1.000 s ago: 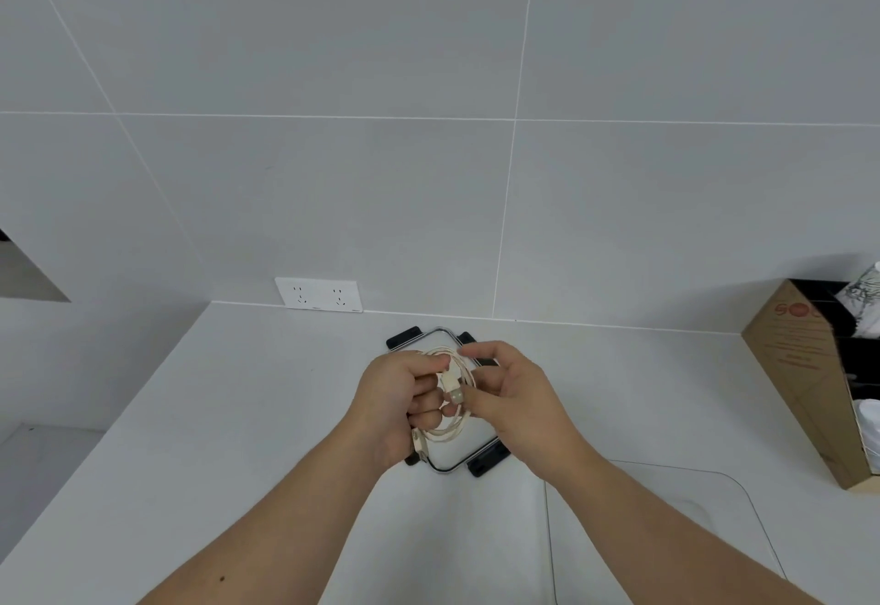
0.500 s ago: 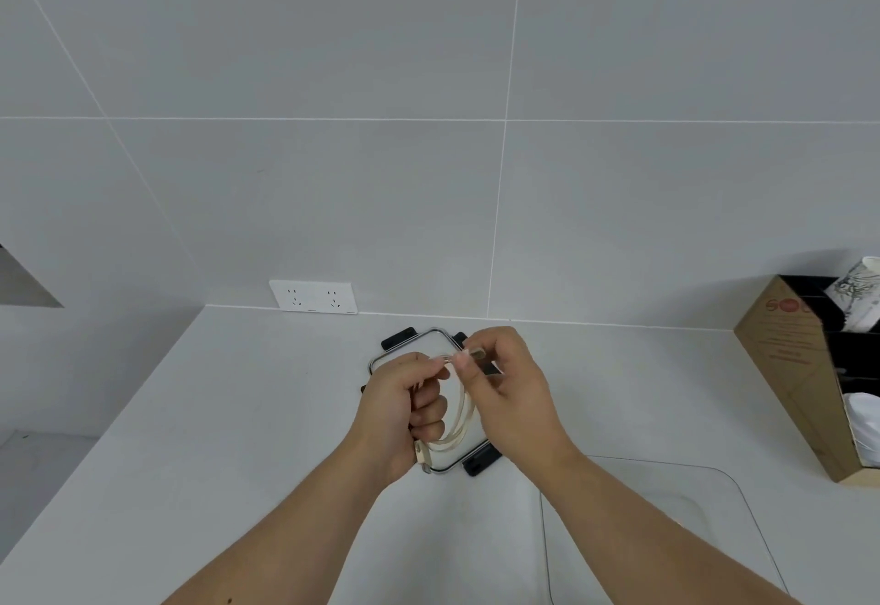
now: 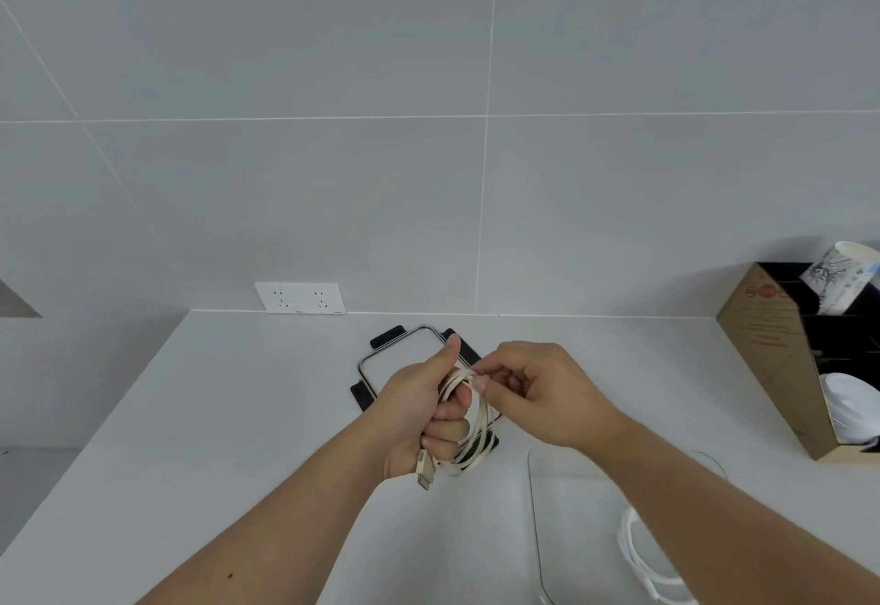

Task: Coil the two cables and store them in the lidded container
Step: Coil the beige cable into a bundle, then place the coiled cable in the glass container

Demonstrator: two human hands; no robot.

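My left hand point(image 3: 419, 414) is closed around a coiled beige cable point(image 3: 476, 433), thumb raised, with one plug point(image 3: 425, 469) hanging below the fist. My right hand point(image 3: 547, 390) pinches a strand of the same cable at the top of the coil. Both hands hover over a clear lid with black clips point(image 3: 395, 357) lying flat on the white counter. A clear container point(image 3: 535, 509) stands at the lower right, and a white coiled cable point(image 3: 633, 552) lies inside it, partly hidden by my right forearm.
A white double wall socket point(image 3: 300, 298) sits on the tiled wall behind the counter. A brown cardboard box point(image 3: 771, 352) holding a paper cup and white items stands at the far right. The counter's left edge drops to a lower surface.
The coil has grown longer and hangs lower from my left hand, whose thumb now points up. My right hand has shifted right and pinches the strand at the coil's top.
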